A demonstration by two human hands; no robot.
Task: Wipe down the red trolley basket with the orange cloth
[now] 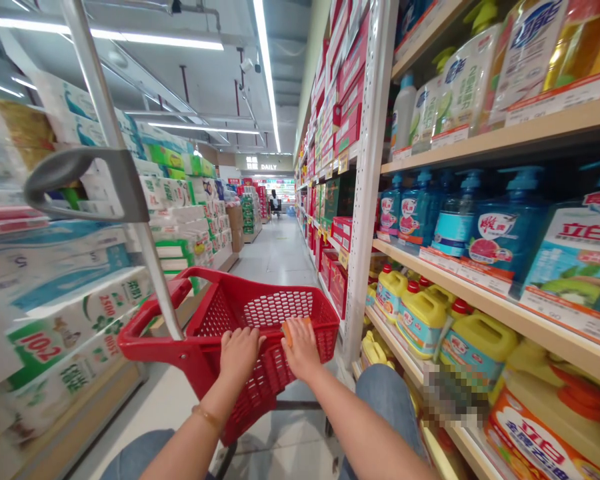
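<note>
A red plastic shopping basket cart (225, 393) with a perforated basket stands right in front of me, between my knees. My left hand (240, 357) is curled over its near rim, fingers bent down on the inside. Further right on the same rim is my right hand (300, 350), its fingers closed over a small orange item (299, 331); its kind is not clear, and the fingers partly cover it. A metal pole with a grey loop handle (87, 183) rises from the cart's left side.
On the right, a shelf unit (485, 127) holds pump bottles (500, 217) and yellow jugs (423, 323) of detergent. A white upright post (365, 193) edges the aisle. Stacked tissue packs (75, 340) line the left. The tiled floor (277, 247) runs ahead; a distant person (274, 199) is there.
</note>
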